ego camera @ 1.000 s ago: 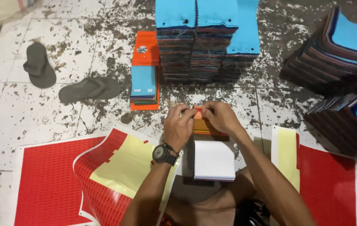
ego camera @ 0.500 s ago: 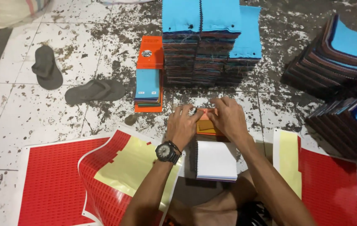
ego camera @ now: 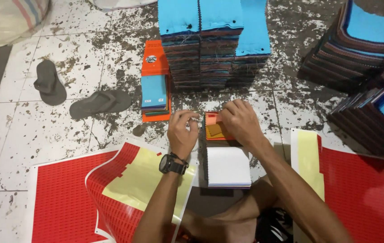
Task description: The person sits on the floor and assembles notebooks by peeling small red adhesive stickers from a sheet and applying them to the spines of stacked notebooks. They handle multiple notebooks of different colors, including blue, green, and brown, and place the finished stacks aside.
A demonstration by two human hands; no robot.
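- Head view: your left hand [ego camera: 182,130] is curled with its fingertips pinched together, at the left edge of the orange card [ego camera: 216,127]. Whether something small sits in the pinch, you cannot tell from here.
- Your right hand [ego camera: 242,120] lies flat over the card's top right corner, fingers together and pressing down. It seems to pin the card so it does not slide while the left hand works at the edge.
- The card lies on the floor between your two hands, touching both. A tan swatch [ego camera: 215,131] shows on it just under your right palm.
- The white pad [ego camera: 228,166] sits just behind both hands, toward your body, close enough to reach without shifting.
- The watch [ego camera: 172,164] rides on your left wrist, clear of the work.
- Ahead of your left hand, just beyond the fingertips, the orange booklet [ego camera: 155,81] lies face up with a blue swatch on it, set apart like a finished piece.
- Straight ahead of both hands stands the blue-topped stack [ego camera: 210,40], near enough to draw from.
- Beyond your right hand, well apart, the fanned stacks [ego camera: 363,67] lean in rows.
- The red sheets [ego camera: 66,198] lie at either side of your forearms, the left one partly peeled to yellow backing.
- Far left of your left hand, the sandals [ego camera: 75,94] lie out of the way.
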